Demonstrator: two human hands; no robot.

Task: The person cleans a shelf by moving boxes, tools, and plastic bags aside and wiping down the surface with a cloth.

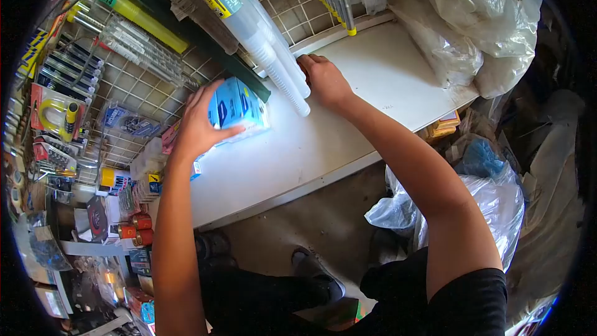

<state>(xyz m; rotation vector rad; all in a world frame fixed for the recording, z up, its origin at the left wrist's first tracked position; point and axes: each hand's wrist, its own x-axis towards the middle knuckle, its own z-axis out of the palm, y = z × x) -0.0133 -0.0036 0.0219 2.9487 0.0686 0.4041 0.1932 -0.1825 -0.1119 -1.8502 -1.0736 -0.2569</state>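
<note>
Both arms are extended forward, bare below the sleeves. The blue pack [235,104] is clasped at its left side by the left hand [200,123], thumb stretched along its near side. The right hand [328,81] is held to its right, fingers bent, fingertips partly hidden.

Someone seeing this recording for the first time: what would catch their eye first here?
Probably the bright blue pack in the left hand, vivid against the white shelf. Next would come the long, clear plastic tubes with a yellow label, slanting down between that pack and the right hand. The bulky, cloudy plastic bags heaped at the shelf's far right end also stand out.
</note>
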